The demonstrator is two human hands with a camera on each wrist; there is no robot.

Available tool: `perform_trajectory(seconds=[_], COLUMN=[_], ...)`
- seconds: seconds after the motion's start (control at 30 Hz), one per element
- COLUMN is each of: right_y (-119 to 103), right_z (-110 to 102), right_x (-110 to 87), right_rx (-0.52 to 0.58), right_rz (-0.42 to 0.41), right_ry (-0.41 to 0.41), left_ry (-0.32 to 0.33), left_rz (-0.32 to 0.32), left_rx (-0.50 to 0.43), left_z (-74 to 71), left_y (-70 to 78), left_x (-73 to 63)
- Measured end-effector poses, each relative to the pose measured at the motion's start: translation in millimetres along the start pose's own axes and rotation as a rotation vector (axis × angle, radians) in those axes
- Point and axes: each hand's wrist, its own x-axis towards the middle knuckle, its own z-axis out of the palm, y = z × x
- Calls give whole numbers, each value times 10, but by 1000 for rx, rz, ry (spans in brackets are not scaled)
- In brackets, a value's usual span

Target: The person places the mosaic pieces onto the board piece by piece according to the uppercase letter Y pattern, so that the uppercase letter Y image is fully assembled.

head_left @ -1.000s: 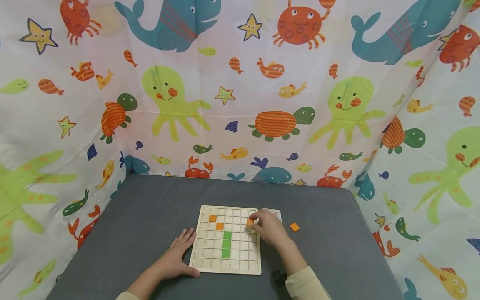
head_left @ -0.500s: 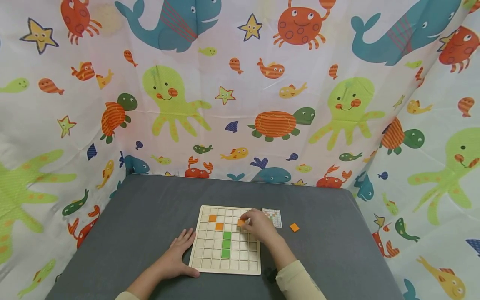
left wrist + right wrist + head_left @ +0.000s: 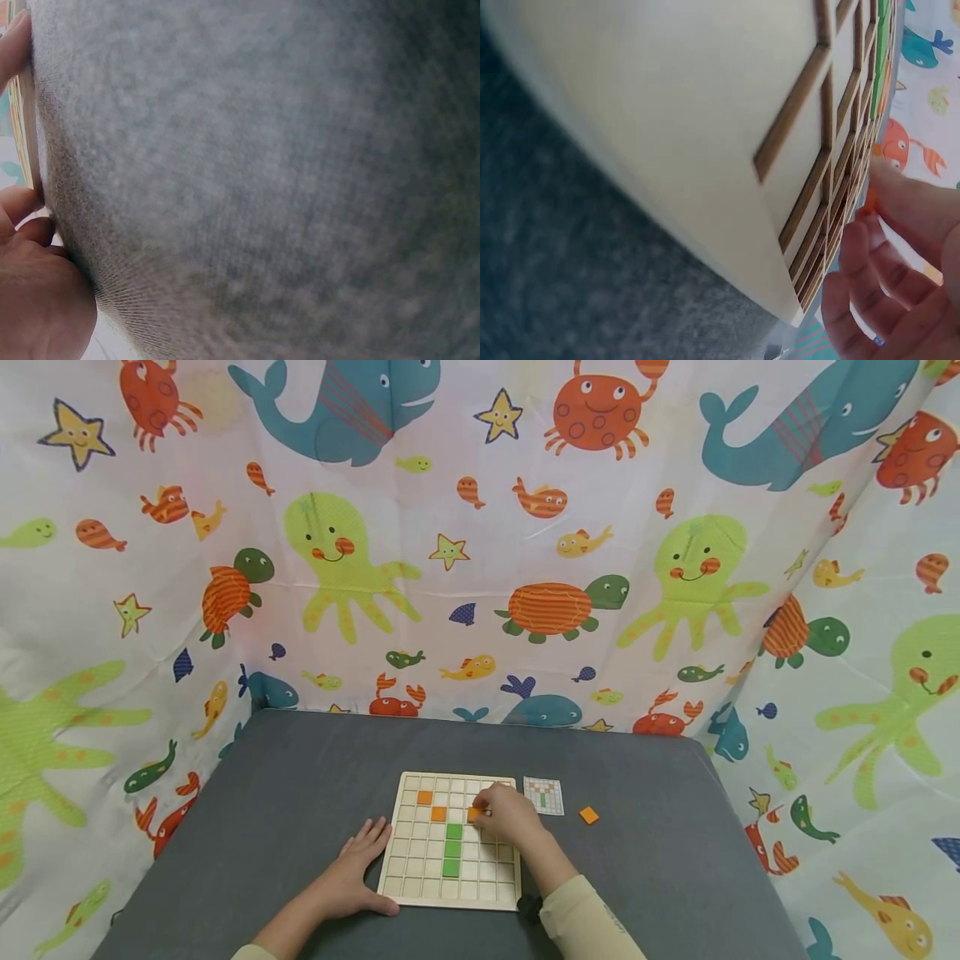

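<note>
A square wooden grid board (image 3: 420,887) lies on the grey table. Two orange tiles sit in its upper left cells, one of them an orange tile (image 3: 425,797) in the second row. Below and right of them, green tiles (image 3: 453,850) form a short column. My right hand (image 3: 510,817) pinches another orange tile (image 3: 474,815) between thumb and fingers, over the board's upper right part; the right wrist view shows this orange tile (image 3: 871,196) at the fingertips. At the board's left edge rests my left hand (image 3: 351,870), fingers spread and straight, thumb near the lower left corner.
Right of the board lies a small printed card (image 3: 543,796) with a coloured grid pattern. A loose orange tile (image 3: 588,815) lies farther right on the grey tabletop (image 3: 645,860). Behind the table hangs a curtain (image 3: 480,602) printed with sea animals.
My right hand has moved left and slightly toward me over the board, carrying the orange tile. The printed card has come fully into sight. My left hand has stayed put.
</note>
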Motion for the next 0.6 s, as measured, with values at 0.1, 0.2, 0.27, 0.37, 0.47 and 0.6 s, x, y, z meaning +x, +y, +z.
perform_trajectory(seconds=[0.1, 0.2, 0.27, 0.37, 0.47, 0.6], right_y=[-18, -28, -38, -48, -53, -49], right_z=[13, 26, 31, 36, 46, 60], right_x=[9, 9, 12, 19, 22, 32], right_rx=[-27, -50, -67, -75, -67, -56], right_rz=[24, 30, 26, 13, -2, -25], right_ry=[-8, -6, -4, -1, -8, -21], left_ry=[1, 0, -2, -6, -7, -10], left_rz=[-6, -12, -17, -25, -25, -24], left_rx=[-4, -12, -13, -11, -10, -8], left_z=[3, -3, -14, -25, -26, -18], left_y=[-1, 14, 29, 50, 50, 45], left_x=[7, 4, 0, -5, -8, -9])
